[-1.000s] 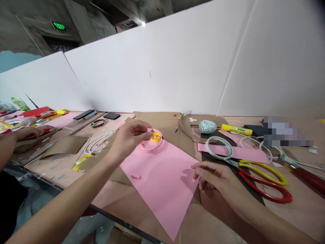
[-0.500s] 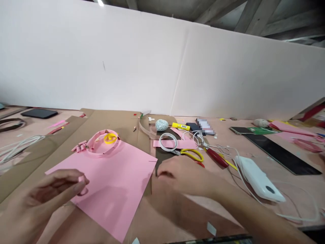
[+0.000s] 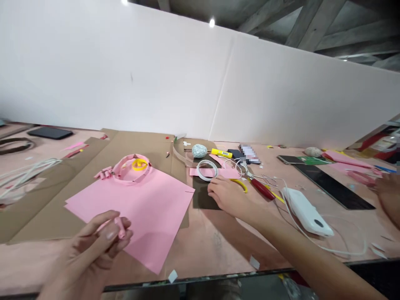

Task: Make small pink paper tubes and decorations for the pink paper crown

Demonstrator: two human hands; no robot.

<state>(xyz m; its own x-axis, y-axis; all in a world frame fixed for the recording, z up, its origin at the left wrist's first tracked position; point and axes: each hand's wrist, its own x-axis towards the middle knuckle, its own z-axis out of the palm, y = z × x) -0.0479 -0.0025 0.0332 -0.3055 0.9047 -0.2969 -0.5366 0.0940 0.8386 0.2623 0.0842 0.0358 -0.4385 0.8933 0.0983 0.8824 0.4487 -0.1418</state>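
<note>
Near the front left, my left hand (image 3: pixel 93 246) pinches a small rolled tube of pink paper (image 3: pixel 119 228) between thumb and fingers. My right hand (image 3: pixel 226 193), fingers curled, is over a dark mat (image 3: pixel 203 200) and covers part of the yellow-handled scissors (image 3: pixel 240 184). Its fingertips lie close to the roll of white tape (image 3: pixel 200 175); whatever they grip is hidden. Pink paper sheets (image 3: pixel 140 216) lie between the hands. On their far edge stands a pink paper ring (image 3: pixel 117 171) with a yellow tape roll (image 3: pixel 139 164) in it, beside several small pink paper rolls (image 3: pixel 104 173).
A yellow glue stick (image 3: pixel 221 153), a speckled egg-shaped object (image 3: pixel 199 151) and red-handled pliers (image 3: pixel 262 188) lie farther back. A white power bank (image 3: pixel 308 212) with cables sits to the right. Another person's hand (image 3: pixel 389 191) is at the far right. A white panel (image 3: pixel 156 75) stands behind.
My right hand has moved away from me, over the scissors near the tape. My left hand has shifted right with the pink paper tube. Another person's hand has appeared at far right.
</note>
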